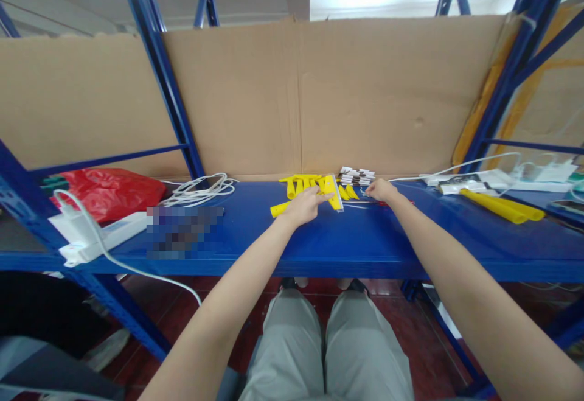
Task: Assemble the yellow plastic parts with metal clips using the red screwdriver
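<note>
My left hand (303,207) is closed on a flat yellow piece (336,199) with a pale, clear-looking edge, its fingers lying over the near face. Beneath and beside that hand lies a yellow tube (278,210). Several yellow rolled pieces (291,189) sit in a row just behind it, and small curved yellow pieces (351,192) lie between the hands. My right hand (382,190) is down at the table with its fingertips pinched together near small pale bits; what they hold is too small to make out. Behind it stand stacked black-and-white packets (356,176).
The blue shelf table (255,249) has blue posts and a cardboard back (237,97). On the left are a red bag (114,191), coiled white cable (205,189) and a power strip (107,237). Larger yellow rolls (497,207) and another power strip (493,179) lie right.
</note>
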Tool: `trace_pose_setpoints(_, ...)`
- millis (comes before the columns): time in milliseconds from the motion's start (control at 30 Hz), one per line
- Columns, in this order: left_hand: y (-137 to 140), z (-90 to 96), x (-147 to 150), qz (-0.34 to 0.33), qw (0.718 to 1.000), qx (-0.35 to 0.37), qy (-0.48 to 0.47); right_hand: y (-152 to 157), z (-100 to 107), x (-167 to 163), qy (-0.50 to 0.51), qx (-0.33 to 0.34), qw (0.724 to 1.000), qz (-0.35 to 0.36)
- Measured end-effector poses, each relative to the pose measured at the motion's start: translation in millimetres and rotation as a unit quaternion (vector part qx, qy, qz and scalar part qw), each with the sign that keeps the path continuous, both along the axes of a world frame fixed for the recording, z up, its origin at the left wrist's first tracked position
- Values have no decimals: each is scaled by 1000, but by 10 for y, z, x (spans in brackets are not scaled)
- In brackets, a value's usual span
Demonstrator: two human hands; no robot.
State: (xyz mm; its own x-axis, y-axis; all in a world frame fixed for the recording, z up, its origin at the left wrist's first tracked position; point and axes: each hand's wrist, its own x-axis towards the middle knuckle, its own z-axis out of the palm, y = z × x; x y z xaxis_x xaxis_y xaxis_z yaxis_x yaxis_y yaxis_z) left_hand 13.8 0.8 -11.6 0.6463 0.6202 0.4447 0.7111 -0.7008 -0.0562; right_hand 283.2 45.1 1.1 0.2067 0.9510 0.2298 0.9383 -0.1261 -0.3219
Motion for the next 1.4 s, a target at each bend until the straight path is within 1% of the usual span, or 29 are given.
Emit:
trace_pose_setpoints(67,-15,3,1,6,1000,5,5,-2,-11,-60,-40,-19,999,-21)
trace_pose_setpoints(133,-39,9,9,13,1000,11,11,-12,-29,-80,-67,-28,997,-20)
trace_pose_setpoints(367,-86,7,34,25,999,18,28,47,-115,50,-72,-19,997,-3)
trace_pose_setpoints(467,-58,-9,31,10,1000,11,25,32,-105,45,-68,-24,997,12)
trace_pose_setpoints(600,-18,-28,31,-20,1000,-2,2,-53,-56,-29,-96,-36,994,28)
trace_pose_setpoints(767,0,-36,36,-29,999,-8,-11,-115,-21,-88,-122,-37,991,43)
trace_pose_setpoints(900,1,-37,37,-26,1000,-5,-4,-102,-29,-87,-112,-36,992,49)
trace_pose_setpoints(1200,-6,-53,50,-25,1000,0,-8,22,-70,-47,-25,-64,998,-3)
trace_pose_setpoints(1400,-19,-49,53,-18,1000,3,-1,88,-118,38,13,-63,998,12)
